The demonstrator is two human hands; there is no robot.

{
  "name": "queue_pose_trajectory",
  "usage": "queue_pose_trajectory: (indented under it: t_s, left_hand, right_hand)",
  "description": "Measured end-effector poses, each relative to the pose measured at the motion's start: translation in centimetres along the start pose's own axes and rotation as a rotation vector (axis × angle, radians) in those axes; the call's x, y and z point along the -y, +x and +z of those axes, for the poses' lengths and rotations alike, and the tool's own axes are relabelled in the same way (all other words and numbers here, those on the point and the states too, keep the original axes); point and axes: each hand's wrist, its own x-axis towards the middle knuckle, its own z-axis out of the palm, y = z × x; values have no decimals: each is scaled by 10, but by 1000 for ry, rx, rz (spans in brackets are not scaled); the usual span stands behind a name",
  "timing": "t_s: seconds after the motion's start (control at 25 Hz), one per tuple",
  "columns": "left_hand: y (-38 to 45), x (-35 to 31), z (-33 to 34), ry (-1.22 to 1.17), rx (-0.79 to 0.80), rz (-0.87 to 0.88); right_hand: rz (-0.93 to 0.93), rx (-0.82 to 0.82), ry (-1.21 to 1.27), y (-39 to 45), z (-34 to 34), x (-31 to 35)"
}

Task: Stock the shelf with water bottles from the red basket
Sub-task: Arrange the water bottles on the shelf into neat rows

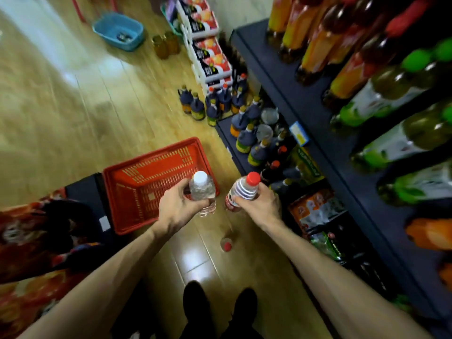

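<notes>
Nearest the camera, two dark shoes (220,309) stand on the wood floor (73,118), with both bare forearms reaching forward above them. A small red-capped bottle (226,245) stands on the floor between the arms, just ahead of the shoes.

The left hand (175,209) grips a clear water bottle with a white cap (202,189), its fingers (186,185) curled round the body just below the cap; the bottle is held upright over the near right corner of the red basket. The right hand (259,206) grips a second water bottle with a red cap (242,192), its fingers curled round the ribbed neck; this bottle tilts slightly, and a red label shows lower down. The two bottles are near each other but apart.

The red basket (156,184) lies on the floor to the left of the hands; what shows of its inside holds nothing. Beside it on the left lies a red patterned fabric (36,241).

To the right runs the dark shelf (305,113). Its lower level holds snack packets and dark bottles with red or yellow caps; the upper levels carry large bottles of orange and green drink, blurred.

Farther off, dark jugs (195,106) stand on the floor by the shelf end, then stacked cartons (208,45), two amber jars and a blue tub (118,30).
</notes>
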Motion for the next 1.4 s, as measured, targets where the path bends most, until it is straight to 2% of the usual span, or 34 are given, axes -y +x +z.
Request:
queue_pose_trajectory:
  t_s: [0.24, 0.52, 0.72, 0.88, 1.12, 1.24, 1.4]
  left_hand:
    - [-12, -125, -125, 61, 39, 159]
    - [-19, -242, -227, -83, -45, 349]
    - [-31, -322, -292, -175, -104, 515]
    - [-49, -392, -339, -289, -227, 629]
    - [-84, -461, -369, -391, -202, 805]
    - [-97, -481, -371, -386, -197, 851]
    - [-111, -506, -367, -420, -178, 892]
  right_hand:
    - [-70, -47, 2, -32, -98, 136]
    - [-250, -195, 113, -61, -199, 270]
    - [-406, -198, 201, -93, -266, 340]
    - [-510, -256, 302, -131, -323, 395]
    - [-570, -407, 413, -177, -399, 435]
    - [-537, -505, 451, -193, -429, 432]
    - [-504, -557, 536, -208, -456, 415]
